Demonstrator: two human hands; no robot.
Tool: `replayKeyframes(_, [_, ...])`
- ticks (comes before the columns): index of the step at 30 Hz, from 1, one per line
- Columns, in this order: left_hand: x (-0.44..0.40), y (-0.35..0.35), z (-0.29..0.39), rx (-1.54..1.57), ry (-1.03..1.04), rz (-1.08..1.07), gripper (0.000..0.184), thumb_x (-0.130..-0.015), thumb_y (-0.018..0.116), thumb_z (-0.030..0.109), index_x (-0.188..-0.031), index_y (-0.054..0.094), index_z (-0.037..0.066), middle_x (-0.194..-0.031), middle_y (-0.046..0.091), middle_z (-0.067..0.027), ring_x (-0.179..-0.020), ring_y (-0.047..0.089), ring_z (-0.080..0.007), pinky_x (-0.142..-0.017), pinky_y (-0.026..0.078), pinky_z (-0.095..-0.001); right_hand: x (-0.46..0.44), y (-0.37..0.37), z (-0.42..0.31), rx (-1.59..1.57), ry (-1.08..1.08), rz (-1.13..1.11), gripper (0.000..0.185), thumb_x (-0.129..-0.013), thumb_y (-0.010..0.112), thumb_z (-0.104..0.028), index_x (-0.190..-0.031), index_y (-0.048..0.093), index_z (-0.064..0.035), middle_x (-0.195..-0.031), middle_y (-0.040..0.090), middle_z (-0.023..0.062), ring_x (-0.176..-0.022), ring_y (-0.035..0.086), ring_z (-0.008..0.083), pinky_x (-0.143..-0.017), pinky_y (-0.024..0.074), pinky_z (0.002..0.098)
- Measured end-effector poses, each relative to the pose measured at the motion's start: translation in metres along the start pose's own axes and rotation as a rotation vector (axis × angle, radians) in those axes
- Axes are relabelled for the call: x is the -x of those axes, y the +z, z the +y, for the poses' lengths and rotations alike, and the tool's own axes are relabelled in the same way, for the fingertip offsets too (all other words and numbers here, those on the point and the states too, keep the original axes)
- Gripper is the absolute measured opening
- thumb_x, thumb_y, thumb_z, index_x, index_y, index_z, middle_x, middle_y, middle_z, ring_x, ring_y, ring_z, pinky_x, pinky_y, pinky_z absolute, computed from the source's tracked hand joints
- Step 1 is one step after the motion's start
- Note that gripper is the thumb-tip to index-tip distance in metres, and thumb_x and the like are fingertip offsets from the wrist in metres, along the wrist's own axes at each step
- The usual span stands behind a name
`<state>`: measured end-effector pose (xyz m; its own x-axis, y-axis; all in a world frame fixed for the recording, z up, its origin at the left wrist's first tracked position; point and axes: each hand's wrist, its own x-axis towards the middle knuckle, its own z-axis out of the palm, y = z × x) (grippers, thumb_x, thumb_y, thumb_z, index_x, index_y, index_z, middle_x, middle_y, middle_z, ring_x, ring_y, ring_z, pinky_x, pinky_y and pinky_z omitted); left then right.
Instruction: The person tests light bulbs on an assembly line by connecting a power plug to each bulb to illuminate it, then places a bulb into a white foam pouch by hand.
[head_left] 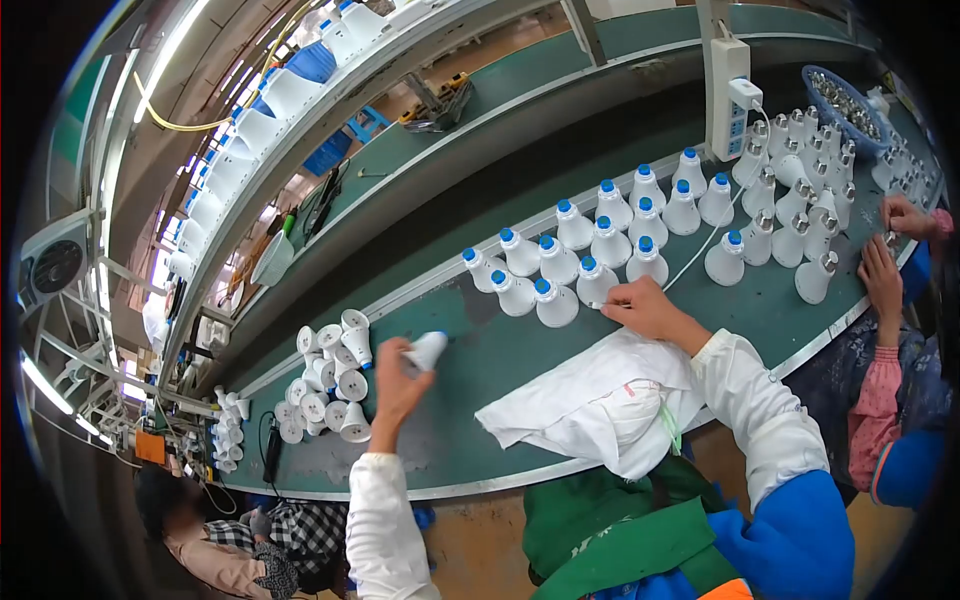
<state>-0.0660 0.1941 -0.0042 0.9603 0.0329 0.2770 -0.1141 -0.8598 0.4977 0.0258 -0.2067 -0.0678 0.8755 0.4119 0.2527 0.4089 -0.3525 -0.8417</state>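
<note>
My left hand [400, 388] is closed around a white bulb housing [429, 350] with a blue cap, tilted above the green bench. To its left is a pile of similar housings [325, 385], many lying with their round ends toward me. My right hand [648, 308] is pinched at the front of the rows of upright blue-capped housings [557, 262]. A white cable [697, 252] runs into this hand, and a small pale tip shows at the fingertips. Below the hand, a white cloth bundle [610, 400] lies at the bench edge.
Bulbs with metal screw caps [790, 240] stand at right, by a blue basket [843, 108] of metal caps. A power strip [730, 100] hangs on a post. A co-worker's hands [885, 270] are at far right; another person [230, 545] sits at lower left. A shelf [330, 95] holds more housings.
</note>
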Motion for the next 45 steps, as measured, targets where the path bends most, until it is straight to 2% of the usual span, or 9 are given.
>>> replayKeyframes(3, [-0.011,0.023,0.004,0.001,0.102,-0.197,0.043,-0.065,0.074,0.02,-0.097,0.049,0.006,-0.093,0.053,-0.014,-0.092,0.053,-0.0315,-0.083,0.042,-0.0388,0.001,0.0,0.005,-0.03,-0.022,0.04,0.018,-0.075,0.066,-0.019,-0.068,0.062,-0.0025,-0.06,0.06,0.0116,-0.051,0.056,0.0265,-0.051,0.0415,0.0348])
replayKeyframes(8, [-0.034,0.037,0.043,-0.408,-0.224,-0.361,0.047,-0.067,0.074,0.039,-0.095,0.051,0.01,-0.096,0.06,-0.0111,-0.094,0.055,-0.032,-0.079,0.038,-0.0424,0.001,0.0,0.0,-0.054,-0.047,0.089,0.018,-0.074,0.065,-0.019,-0.067,0.062,-0.0037,-0.059,0.059,0.0116,-0.053,0.057,0.0274,-0.051,0.0418,0.0361])
replayKeyframes(13, [-0.028,0.063,0.014,-0.552,0.077,-0.269,0.047,-0.07,0.072,0.038,-0.107,0.057,0.012,-0.099,0.063,-0.0092,-0.092,0.057,-0.0316,-0.079,0.036,-0.0436,0.003,0.003,0.006,0.024,-0.16,0.081,0.022,-0.075,0.062,-0.025,-0.063,0.059,-0.0059,-0.058,0.056,0.0127,-0.057,0.056,0.0329,-0.053,0.0417,0.0399])
replayKeyframes(16, [-0.03,0.067,0.038,-0.471,0.178,-0.055,0.051,-0.071,0.072,0.031,-0.117,0.056,0.013,-0.099,0.062,-0.0109,-0.092,0.057,-0.0311,-0.082,0.039,-0.044,0.003,0.002,0.005,-0.015,-0.181,0.114,0.024,-0.076,0.061,-0.027,-0.063,0.059,-0.0063,-0.058,0.056,0.0131,-0.058,0.056,0.0338,-0.054,0.0421,0.0416])
replayKeyframes(18, [-0.022,0.07,0.073,-0.068,-0.035,0.036,0.046,-0.074,0.071,0.018,-0.116,0.055,0.009,-0.1,0.062,-0.0097,-0.092,0.058,-0.0231,-0.083,0.045,-0.0373,0.003,0.0,0.004,0.023,-0.151,0.1,0.025,-0.076,0.061,-0.027,-0.063,0.059,-0.0065,-0.059,0.056,0.0137,-0.059,0.056,0.0339,-0.055,0.042,0.0422])
replayKeyframes(23, [-0.027,0.098,0.118,0.794,-0.063,-0.142,0.039,-0.076,0.067,0.002,-0.112,0.053,0.003,-0.107,0.059,-0.0057,-0.094,0.056,-0.0121,-0.082,0.045,-0.0264,0.003,0.005,0.005,0.027,-0.188,0.092,0.027,-0.077,0.061,-0.028,-0.063,0.059,-0.0058,-0.059,0.056,0.0147,-0.059,0.056,0.0335,-0.056,0.0416,0.0426])
replayKeyframes(33, [-0.034,0.109,0.176,0.679,0.127,-0.151,0.039,-0.069,0.07,-0.004,-0.107,0.06,0.004,-0.101,0.059,-0.0015,-0.089,0.053,-0.0094,-0.081,0.045,-0.0236,0.003,-0.013,-0.012,-0.222,0.004,0.214,0.028,-0.081,0.06,-0.026,-0.067,0.06,-0.002,-0.058,0.056,0.0127,-0.051,0.051,0.0259,-0.053,0.0398,0.0356])
replayKeyframes(38, [-0.043,0.105,0.223,0.794,0.018,-0.354,0.043,-0.069,0.07,-0.005,-0.109,0.061,0.007,-0.099,0.061,0.001,-0.069,0.049,-0.0036,-0.063,0.045,-0.0185,0.041,-0.066,-0.04,-0.079,-0.136,0.428,0.022,-0.083,0.059,-0.022,-0.072,0.063,-0.0025,-0.058,0.056,0.01,-0.048,0.049,0.0197,-0.049,0.0383,0.0317])
replayKeyframes(45, [-0.05,0.176,0.292,0.655,0.334,-0.681,0.041,-0.071,0.067,-0.005,-0.108,0.058,0.008,-0.093,0.063,-0.0025,-0.069,0.055,-0.0086,-0.063,0.046,-0.0245,0.139,-0.111,-0.028,-0.501,0.291,0.41,0.016,-0.084,0.06,-0.013,-0.079,0.064,0.0017,-0.055,0.05,-0.0032,-0.051,0.044,0.0066,-0.046,0.034,0.0252])
